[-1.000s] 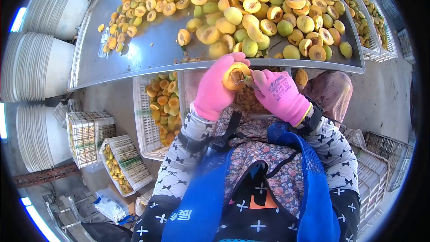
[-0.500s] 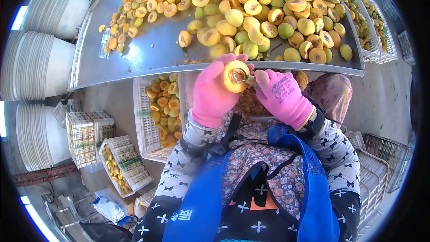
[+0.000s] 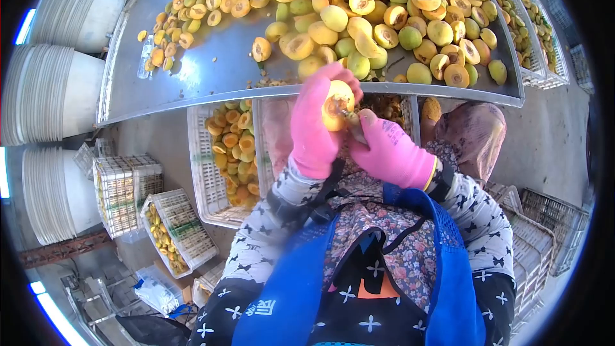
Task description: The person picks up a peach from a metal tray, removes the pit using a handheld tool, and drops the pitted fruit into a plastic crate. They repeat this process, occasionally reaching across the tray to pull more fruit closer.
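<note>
My left hand (image 3: 312, 129), in a pink glove, is wrapped round a yellow peach half (image 3: 336, 104) and holds its cut face toward my right. My right hand (image 3: 396, 152), also gloved in pink, grips a small pitting tool (image 3: 353, 119). The tool's tip is at the middle of the cut face; its blade is mostly hidden by the fruit and fingers. Both hands are at the near edge of the metal table (image 3: 211, 104). Beyond them lies a big heap of peach halves (image 3: 384, 16).
A plastic bottle (image 3: 146, 57) lies on the table's left side. Below the edge stands a white crate (image 3: 200, 182) of peach halves. More crates (image 3: 182, 230) are at lower left, stacked baskets (image 3: 535, 250) at right, and large white tubs (image 3: 54, 90) along the left.
The peach half has turned in my left hand, and its cut face now points more to the right. My right hand has rotated and dropped slightly, with the loop blade less visible.
</note>
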The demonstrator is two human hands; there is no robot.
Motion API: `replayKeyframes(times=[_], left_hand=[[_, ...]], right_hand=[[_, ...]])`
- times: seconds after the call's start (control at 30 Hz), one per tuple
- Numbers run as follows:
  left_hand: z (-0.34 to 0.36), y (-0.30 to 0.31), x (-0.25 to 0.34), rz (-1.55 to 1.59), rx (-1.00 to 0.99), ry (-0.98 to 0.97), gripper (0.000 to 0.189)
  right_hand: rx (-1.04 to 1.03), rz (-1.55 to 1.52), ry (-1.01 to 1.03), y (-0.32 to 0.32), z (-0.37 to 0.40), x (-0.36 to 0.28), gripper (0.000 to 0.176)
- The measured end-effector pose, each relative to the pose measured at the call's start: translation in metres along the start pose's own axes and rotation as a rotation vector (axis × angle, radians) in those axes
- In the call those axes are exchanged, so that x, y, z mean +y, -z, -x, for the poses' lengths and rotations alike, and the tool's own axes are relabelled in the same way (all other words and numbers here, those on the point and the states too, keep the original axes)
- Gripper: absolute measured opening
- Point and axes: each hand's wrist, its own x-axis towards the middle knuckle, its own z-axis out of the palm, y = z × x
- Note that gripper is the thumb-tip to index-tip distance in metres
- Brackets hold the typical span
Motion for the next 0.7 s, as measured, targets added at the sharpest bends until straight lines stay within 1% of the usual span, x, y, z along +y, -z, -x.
replayKeyframes(times=[0.03,0.07,0.1,0.13,0.17,0.2,0.23,0.33,0.37,0.43,0.53,0.57,0.6,0.67,0.7], left_hand=[[-0.001,0.004,0.001,-0.051,-0.061,0.063,0.033],[-0.002,0.007,0.000,-0.145,-0.070,0.036,0.033],[-0.002,0.008,0.000,-0.239,-0.074,0.007,0.034],[-0.001,0.006,0.003,-0.336,-0.077,-0.025,0.035],[0.001,-0.002,0.004,-0.355,0.022,-0.061,0.035],[-0.001,-0.004,0.001,-0.323,0.048,-0.120,0.035],[-0.001,-0.004,-0.005,-0.290,0.074,-0.167,0.035],[0.001,-0.003,-0.019,-0.271,0.122,-0.277,0.034],[-0.001,-0.002,-0.020,-0.282,0.133,-0.316,0.033],[-0.004,0.004,-0.013,-0.403,0.066,-0.258,0.032],[-0.002,0.012,-0.016,-0.529,0.027,-0.228,0.032],[-0.001,0.012,-0.016,-0.485,0.056,-0.169,0.032],[0.000,0.011,-0.016,-0.440,0.086,-0.112,0.032],[0.000,0.004,-0.009,-0.195,0.203,0.112,0.033],[0.002,0.007,-0.009,-0.206,0.186,0.116,0.033]], right_hand=[[0.014,-0.015,-0.008,0.004,0.001,0.001,0.033],[0.022,-0.030,-0.016,0.005,0.003,0.001,0.033],[-0.046,-0.004,-0.140,0.001,0.005,-0.001,0.031],[-0.005,-0.021,-0.117,-0.004,0.007,-0.005,0.030],[0.040,-0.035,-0.088,-0.010,0.007,-0.008,0.030],[0.095,-0.045,-0.058,-0.014,0.005,-0.007,0.029],[0.081,-0.115,-0.042,-0.017,0.005,-0.002,0.029],[0.077,-0.130,-0.022,-0.018,0.008,-0.001,0.027],[0.048,-0.016,-0.019,-0.018,0.007,0.001,0.027],[-0.008,0.210,-0.014,-0.019,0.007,0.007,0.026],[-0.130,0.220,-0.045,-0.013,0.004,0.013,0.038],[-0.172,0.189,-0.127,-0.012,0.003,0.010,0.034],[-0.150,0.230,-0.022,-0.016,0.007,0.015,0.032],[-0.104,0.312,0.191,-0.029,0.015,0.030,0.028],[-0.100,0.143,0.094,-0.028,0.016,0.024,0.026]])
